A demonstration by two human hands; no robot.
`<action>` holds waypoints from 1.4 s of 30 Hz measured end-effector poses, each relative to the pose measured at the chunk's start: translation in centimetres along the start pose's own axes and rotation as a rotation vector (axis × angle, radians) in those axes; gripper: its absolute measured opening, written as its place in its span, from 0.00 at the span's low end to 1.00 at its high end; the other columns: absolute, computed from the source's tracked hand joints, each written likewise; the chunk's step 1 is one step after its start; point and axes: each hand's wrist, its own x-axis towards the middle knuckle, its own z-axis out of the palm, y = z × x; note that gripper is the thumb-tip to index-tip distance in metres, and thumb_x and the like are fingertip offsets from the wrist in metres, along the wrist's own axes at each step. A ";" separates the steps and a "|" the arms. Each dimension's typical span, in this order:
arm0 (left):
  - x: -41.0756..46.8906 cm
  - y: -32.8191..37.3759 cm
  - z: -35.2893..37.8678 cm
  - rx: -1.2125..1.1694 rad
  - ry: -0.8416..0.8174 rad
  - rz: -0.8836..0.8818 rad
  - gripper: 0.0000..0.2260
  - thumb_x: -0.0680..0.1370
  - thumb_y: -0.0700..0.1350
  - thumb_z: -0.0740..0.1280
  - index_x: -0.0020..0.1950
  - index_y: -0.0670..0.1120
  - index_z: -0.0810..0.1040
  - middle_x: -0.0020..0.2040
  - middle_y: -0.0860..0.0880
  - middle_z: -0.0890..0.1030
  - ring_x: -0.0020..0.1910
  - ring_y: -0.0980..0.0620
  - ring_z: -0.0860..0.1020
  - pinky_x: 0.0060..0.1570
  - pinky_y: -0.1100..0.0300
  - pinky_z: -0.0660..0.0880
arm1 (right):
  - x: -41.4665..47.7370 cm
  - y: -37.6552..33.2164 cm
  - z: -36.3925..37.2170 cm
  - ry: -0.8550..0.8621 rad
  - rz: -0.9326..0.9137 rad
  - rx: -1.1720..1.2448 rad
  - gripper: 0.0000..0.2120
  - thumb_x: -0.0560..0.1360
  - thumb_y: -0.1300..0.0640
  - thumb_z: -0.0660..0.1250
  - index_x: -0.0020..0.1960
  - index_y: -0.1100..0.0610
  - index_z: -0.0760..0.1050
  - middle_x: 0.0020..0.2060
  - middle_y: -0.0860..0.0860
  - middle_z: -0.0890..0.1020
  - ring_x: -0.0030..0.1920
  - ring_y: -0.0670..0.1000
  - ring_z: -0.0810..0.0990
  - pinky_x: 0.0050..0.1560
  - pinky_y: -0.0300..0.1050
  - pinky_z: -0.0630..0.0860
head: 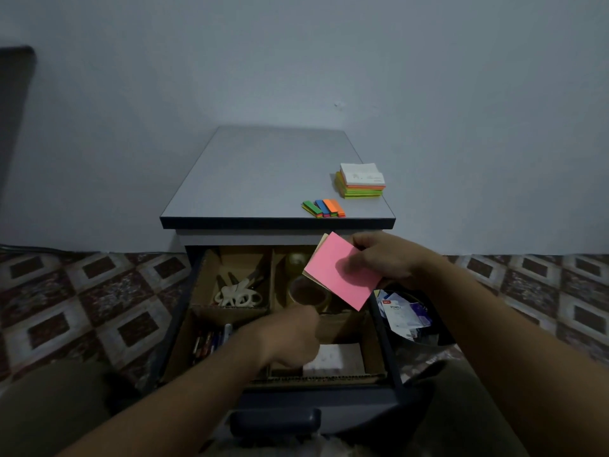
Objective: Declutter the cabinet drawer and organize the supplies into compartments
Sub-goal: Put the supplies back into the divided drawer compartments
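The cabinet drawer [385, 354] is pulled out, split by cardboard dividers [272, 275]. My right hand [384, 258] holds a pink pad of sticky notes [339, 272] above the drawer's right side. My left hand [290, 338] reaches down into the drawer's middle with its fingers curled; whether it holds anything is hidden. White-handled scissors [239, 296] lie in the back left compartment. A roll of tape [308, 293] sits in the back middle one. Pens [211, 341] lie front left. A white pad [328, 357] lies front right.
On the grey cabinet top [250, 179] sit a stack of coloured sticky notes [361, 183] and small coloured page flags [323, 208]. A dark bin with paper scraps [408, 316] stands on the patterned floor right of the drawer. A wall rises behind.
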 end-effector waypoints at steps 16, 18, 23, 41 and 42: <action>-0.1 -6.8 -1.9 -0.231 0.547 0.072 0.09 0.80 0.39 0.62 0.49 0.53 0.78 0.48 0.56 0.76 0.45 0.57 0.76 0.46 0.58 0.78 | -0.8 0.3 4.3 -0.366 -0.182 -0.595 0.04 0.78 0.57 0.67 0.48 0.49 0.75 0.41 0.43 0.77 0.42 0.44 0.76 0.43 0.40 0.70; 0.1 -7.1 -1.7 -0.240 0.545 0.083 0.10 0.80 0.40 0.62 0.47 0.54 0.77 0.48 0.57 0.75 0.45 0.57 0.76 0.46 0.59 0.77 | -0.6 0.6 5.8 -0.444 -0.189 -0.689 0.04 0.79 0.57 0.66 0.52 0.49 0.75 0.42 0.44 0.75 0.44 0.46 0.75 0.45 0.41 0.69; 0.2 -7.5 -1.8 -0.281 0.547 0.089 0.09 0.80 0.39 0.62 0.47 0.53 0.77 0.47 0.57 0.75 0.44 0.57 0.75 0.43 0.61 0.75 | 0.2 1.6 8.5 -0.464 -0.074 -0.829 0.15 0.78 0.59 0.67 0.64 0.54 0.75 0.55 0.52 0.78 0.55 0.53 0.78 0.49 0.44 0.72; 0.9 -7.8 -2.0 -0.453 0.512 0.060 0.09 0.81 0.38 0.63 0.47 0.50 0.79 0.42 0.53 0.79 0.37 0.59 0.75 0.35 0.68 0.69 | -0.5 -0.1 10.8 -0.456 -0.218 -0.693 0.19 0.80 0.58 0.60 0.68 0.44 0.75 0.64 0.46 0.78 0.61 0.50 0.77 0.59 0.44 0.72; 0.8 -7.8 -2.0 -0.454 0.515 0.060 0.09 0.81 0.38 0.63 0.47 0.50 0.79 0.42 0.53 0.78 0.36 0.59 0.75 0.34 0.69 0.68 | -0.3 -0.1 11.0 -0.498 -0.205 -0.734 0.20 0.80 0.59 0.59 0.69 0.45 0.74 0.64 0.48 0.78 0.61 0.52 0.77 0.58 0.44 0.72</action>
